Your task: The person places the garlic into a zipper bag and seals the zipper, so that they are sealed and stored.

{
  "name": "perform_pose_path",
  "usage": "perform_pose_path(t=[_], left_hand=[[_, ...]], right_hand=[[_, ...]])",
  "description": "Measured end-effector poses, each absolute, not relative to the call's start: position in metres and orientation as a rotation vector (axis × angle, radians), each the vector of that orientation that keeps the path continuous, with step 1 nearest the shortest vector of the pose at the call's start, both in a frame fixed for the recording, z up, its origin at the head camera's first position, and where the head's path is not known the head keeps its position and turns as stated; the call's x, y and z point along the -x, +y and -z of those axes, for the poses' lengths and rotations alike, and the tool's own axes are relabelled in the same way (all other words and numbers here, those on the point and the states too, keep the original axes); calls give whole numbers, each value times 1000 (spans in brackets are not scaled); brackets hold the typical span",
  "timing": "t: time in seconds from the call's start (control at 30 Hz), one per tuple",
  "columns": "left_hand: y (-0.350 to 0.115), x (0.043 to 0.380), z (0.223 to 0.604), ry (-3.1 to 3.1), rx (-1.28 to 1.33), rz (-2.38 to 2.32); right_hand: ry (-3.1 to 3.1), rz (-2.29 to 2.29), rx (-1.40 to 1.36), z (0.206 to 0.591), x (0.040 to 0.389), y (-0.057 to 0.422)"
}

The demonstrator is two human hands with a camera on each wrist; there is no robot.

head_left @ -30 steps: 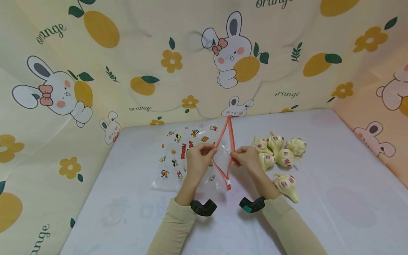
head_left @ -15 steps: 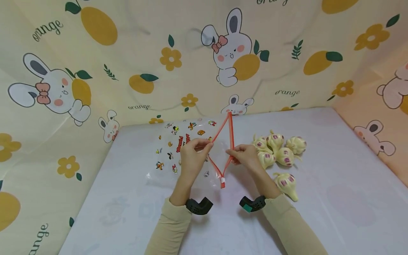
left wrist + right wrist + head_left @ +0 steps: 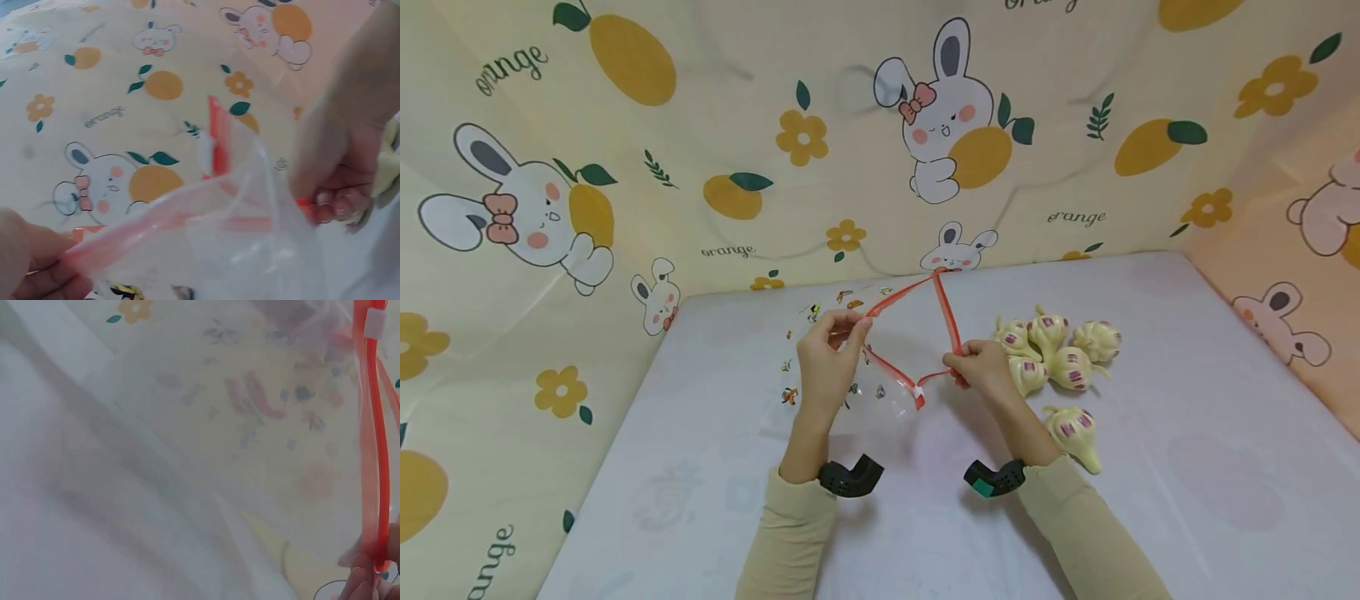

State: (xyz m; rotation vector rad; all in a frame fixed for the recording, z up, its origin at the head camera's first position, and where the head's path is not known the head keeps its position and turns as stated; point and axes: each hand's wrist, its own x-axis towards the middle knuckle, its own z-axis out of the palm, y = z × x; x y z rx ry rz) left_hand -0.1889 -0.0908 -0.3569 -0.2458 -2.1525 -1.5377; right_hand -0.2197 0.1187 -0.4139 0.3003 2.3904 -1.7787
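Note:
A clear zip bag [image 3: 880,396] with small cartoon prints lies on the table, its red-edged mouth spread into a wide four-sided gap. My left hand [image 3: 829,358] pinches the left side of the red zip strip [image 3: 100,247] between thumb and fingers. On the opposite side, my right hand [image 3: 981,367] pinches the other strip [image 3: 380,444]. A white slider [image 3: 918,392] sits at the near corner of the mouth. Several garlic bulbs [image 3: 1071,369] are grouped just right of my right hand, and one more bulb [image 3: 1075,435] lies nearer, beside the right forearm.
The white table [image 3: 1210,450] meets a cream backdrop [image 3: 850,167] printed with rabbits and oranges at the back and sides. Each wrist carries a black camera mount [image 3: 852,477]. The garlic group sits close against the right hand and wrist.
My left hand has moved left and slightly up with its strip, so the bag's mouth has widened. The near corner with the slider has risen. My right hand stays nearly in place.

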Motion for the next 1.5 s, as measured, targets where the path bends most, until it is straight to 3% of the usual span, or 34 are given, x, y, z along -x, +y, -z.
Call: perform_pose_path(t=[0.9,1.5], left_hand=[[-99,189,350,-2030,22,1754],[-94,193,359,-2010,25,1708]], right_hand=[[2164,1866,-191,412,219,120],[2258,1845,-15,399,212,131]])
